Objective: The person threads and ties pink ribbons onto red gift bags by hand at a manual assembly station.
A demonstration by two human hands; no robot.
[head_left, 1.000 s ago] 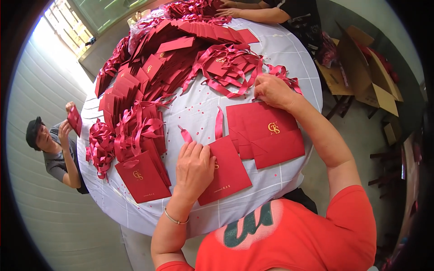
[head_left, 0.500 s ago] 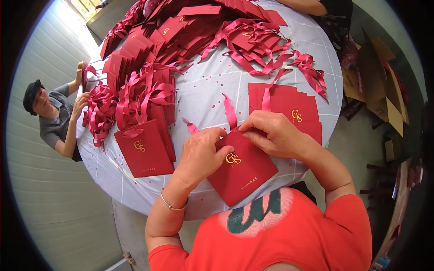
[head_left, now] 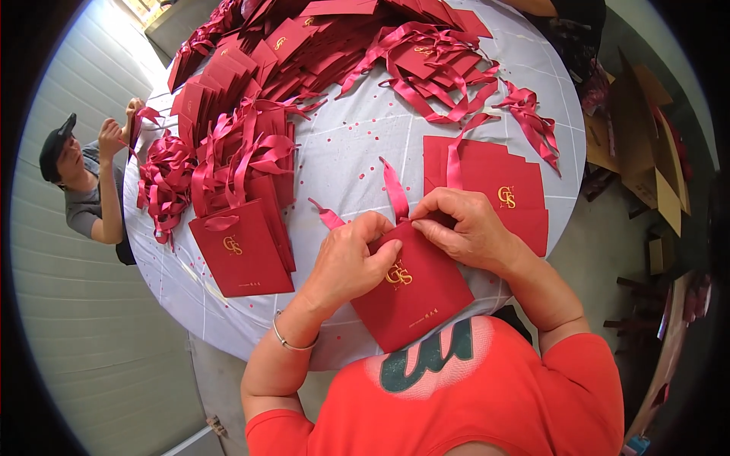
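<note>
At the near edge of the desk, in front of your chest, find the red bag, held between both hands. Its long axis runs obliquely: the top edge points away from you and leftward, the bottom edge toward you and rightward. The gold emblem faces you. The fingers of your left hand grip the upper left part, thumb on the front face; those of your right hand are pinched narrow on the top edge.

The desk is round and covered with a pale, line-patterned cloth bearing scattered red dots. A pale wall stands left; an open cardboard box stands right.

Count: one bag in hand; two pink ribbon ends just beyond it; one overlapping bag stack at right; two co-workers, one only partly visible. The far pile overlaps too much to count.
</note>
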